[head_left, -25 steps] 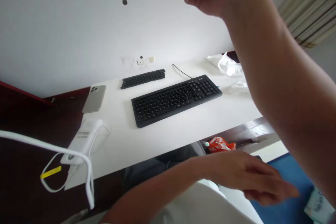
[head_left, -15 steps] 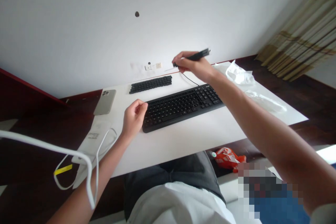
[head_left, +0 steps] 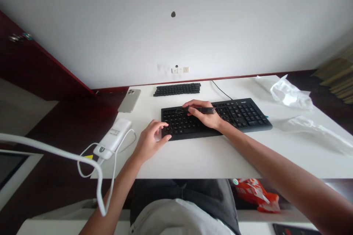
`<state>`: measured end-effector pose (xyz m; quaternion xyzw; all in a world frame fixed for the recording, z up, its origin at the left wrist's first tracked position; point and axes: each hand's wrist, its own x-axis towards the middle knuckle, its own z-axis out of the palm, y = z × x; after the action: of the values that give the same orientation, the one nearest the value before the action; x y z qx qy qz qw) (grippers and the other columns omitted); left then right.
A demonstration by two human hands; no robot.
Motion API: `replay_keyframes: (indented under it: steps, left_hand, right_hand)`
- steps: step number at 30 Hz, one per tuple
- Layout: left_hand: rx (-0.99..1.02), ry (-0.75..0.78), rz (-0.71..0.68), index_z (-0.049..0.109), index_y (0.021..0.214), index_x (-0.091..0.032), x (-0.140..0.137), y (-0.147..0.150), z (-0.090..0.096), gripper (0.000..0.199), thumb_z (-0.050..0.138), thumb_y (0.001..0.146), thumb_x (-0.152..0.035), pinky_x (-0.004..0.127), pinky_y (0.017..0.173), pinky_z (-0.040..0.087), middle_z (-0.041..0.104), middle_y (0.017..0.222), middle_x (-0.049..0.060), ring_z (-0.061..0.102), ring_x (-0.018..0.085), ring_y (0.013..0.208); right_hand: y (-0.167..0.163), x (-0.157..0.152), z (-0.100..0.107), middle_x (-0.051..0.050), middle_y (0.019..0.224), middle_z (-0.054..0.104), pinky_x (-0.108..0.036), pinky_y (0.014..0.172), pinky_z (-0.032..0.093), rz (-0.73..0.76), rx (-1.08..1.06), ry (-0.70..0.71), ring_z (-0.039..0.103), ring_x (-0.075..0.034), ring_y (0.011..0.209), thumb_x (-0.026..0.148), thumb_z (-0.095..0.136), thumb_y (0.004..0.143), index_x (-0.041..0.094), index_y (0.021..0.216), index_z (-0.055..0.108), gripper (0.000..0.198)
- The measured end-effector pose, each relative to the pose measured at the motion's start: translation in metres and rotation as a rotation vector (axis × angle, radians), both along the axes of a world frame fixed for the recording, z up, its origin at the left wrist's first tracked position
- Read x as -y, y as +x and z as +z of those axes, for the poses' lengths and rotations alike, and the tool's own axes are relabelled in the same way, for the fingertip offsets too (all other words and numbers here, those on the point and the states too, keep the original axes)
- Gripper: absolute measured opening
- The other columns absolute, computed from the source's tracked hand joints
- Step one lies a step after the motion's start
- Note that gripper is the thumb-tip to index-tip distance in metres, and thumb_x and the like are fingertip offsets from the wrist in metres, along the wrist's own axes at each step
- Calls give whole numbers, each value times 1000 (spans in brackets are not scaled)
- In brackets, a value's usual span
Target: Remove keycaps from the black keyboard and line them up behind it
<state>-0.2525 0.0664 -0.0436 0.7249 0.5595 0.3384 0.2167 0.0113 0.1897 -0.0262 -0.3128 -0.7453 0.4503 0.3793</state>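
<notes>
My right hand [head_left: 202,113] is closed round a black-handled keycap puller [head_left: 207,110]. The puller's thin wire end [head_left: 179,111] points left, over the upper left keys of a black keyboard [head_left: 193,136]. At the keyboard's left front corner is my left hand [head_left: 151,137], its thumb and index finger apart and touching the edge. Its other fingers are curled. Behind the keyboard lies a block of black keycaps [head_left: 177,89] set in rows. Part of the keyboard's middle is hidden under my right hand.
A phone [head_left: 129,101] and a white power bank [head_left: 113,137] with a white cable [head_left: 114,169] lie along the left of the white table [head_left: 198,161]. Crumpled clear plastic bags [head_left: 292,93] are on the right. The keyboard's cord [head_left: 221,90] runs back toward the wall.
My right hand has come down from above the table onto the keyboard with the puller. My left thumb and index finger have spread apart. The head view has turned left.
</notes>
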Motion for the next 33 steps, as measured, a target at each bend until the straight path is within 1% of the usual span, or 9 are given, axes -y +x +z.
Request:
replay_keyframes:
  steps: [2,6,8,13,17,22,25,29,33]
  left_hand:
    - [5,0,22,67,119,-26,-1,0,0,27,70,92,-27,29,83,50,59,103,2,56,15,81]
    - [10,-17,36,68,120,-27,1,-4,-1,31,73,90,-24,28,81,51,61,108,2,56,14,80]
    - [23,-33,28,69,118,-27,2,-5,-2,30,75,89,-23,27,79,51,61,107,1,56,14,80]
    - [65,-80,22,77,107,-26,2,-6,-1,15,74,92,-28,26,73,51,63,104,3,60,14,82]
    - [98,-83,12,76,104,-24,2,-5,-1,11,70,96,-29,27,72,52,65,98,3,63,15,81]
    - [75,-66,24,73,105,-23,5,-3,-2,11,66,99,-30,29,78,54,67,98,4,65,18,88]
    - [63,-61,25,72,104,-23,5,-3,-1,10,66,99,-30,28,77,53,65,96,3,65,18,88]
    - [68,-74,18,71,105,-23,5,-3,-1,9,64,100,-28,28,77,52,64,94,3,65,17,87]
    - [63,-79,10,71,104,-23,5,-3,0,9,63,100,-25,28,77,52,63,95,3,64,18,87]
  right_hand:
    - [0,1,0,-6,102,77,-34,84,58,-18,27,53,73,-20,86,35,63,98,20,113,76,25]
    - [-4,6,7,-6,111,78,-35,91,57,21,61,140,73,-22,98,28,67,93,21,112,76,23]
    - [-8,13,10,-5,106,79,-33,87,57,51,80,154,73,-20,93,25,67,91,22,108,77,20]
    - [-20,30,13,-3,86,76,-28,70,53,109,113,169,69,-16,73,21,65,90,20,97,78,15]
    - [-27,38,10,-3,80,74,-29,69,52,165,108,284,66,-16,70,18,64,89,22,94,78,15]
    - [-33,44,5,-4,81,74,-32,69,53,225,89,427,65,-18,71,22,62,94,22,97,76,15]
    - [-35,46,5,-5,80,74,-33,70,53,264,111,470,64,-19,72,22,60,94,21,98,75,15]
    - [-35,47,8,-5,81,74,-32,69,52,241,163,419,65,-18,72,22,60,95,20,97,75,16]
    - [-35,47,11,-2,83,76,-28,68,50,179,204,219,67,-16,70,27,61,97,22,94,77,17]
